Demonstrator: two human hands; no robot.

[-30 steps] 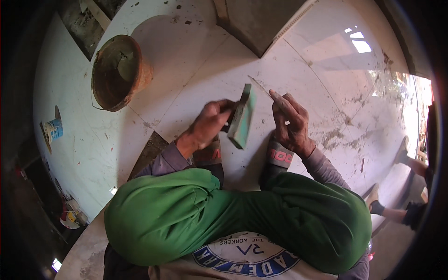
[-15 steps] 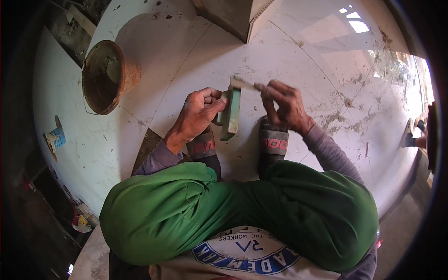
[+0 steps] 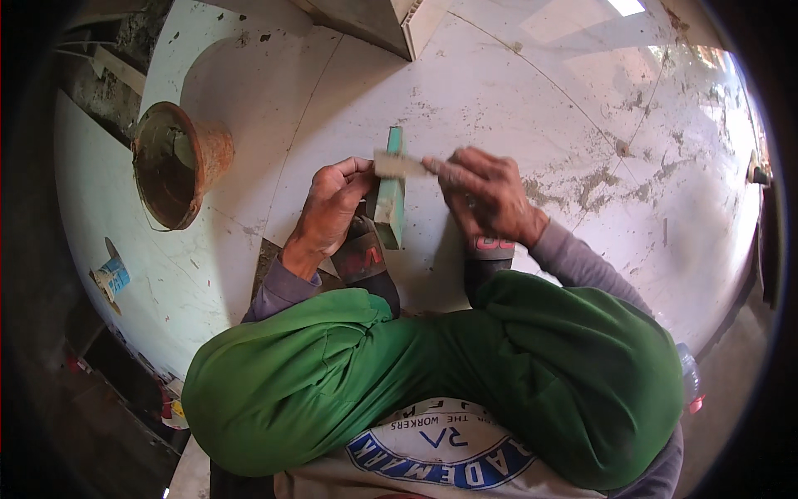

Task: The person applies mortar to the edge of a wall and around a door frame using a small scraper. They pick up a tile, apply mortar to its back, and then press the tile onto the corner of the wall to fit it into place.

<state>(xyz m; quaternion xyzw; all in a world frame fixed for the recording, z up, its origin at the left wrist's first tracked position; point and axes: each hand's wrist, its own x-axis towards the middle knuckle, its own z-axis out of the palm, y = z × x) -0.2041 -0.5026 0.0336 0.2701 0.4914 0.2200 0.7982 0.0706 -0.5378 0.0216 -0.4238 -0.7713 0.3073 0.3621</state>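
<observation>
My left hand (image 3: 328, 208) grips a long, narrow green block (image 3: 391, 208), dirtied with grey, held upright above my sandalled feet. In my right hand (image 3: 489, 191) is a flat, dusty scraper (image 3: 397, 165), its pale blade lying across the upper part of the block. The fingers of both hands are closed, partly hidden behind what they hold. My crossed green-clad legs (image 3: 573, 374) fill the lower view, with a dark sandal (image 3: 362, 270) below each hand.
A rusty bucket (image 3: 212, 166) stands left on white tiles (image 3: 299, 116); a small blue container (image 3: 115, 276) is farther left. A grey board (image 3: 366, 25) reaches in at the top. Dark gaps break the floor at upper left. A plastic bottle (image 3: 690, 374) is beside my right knee.
Both hands moved slightly left; the scraper swung from beside the block's top to across its upper face. The view shifted, and another person's legs at the right have left sight.
</observation>
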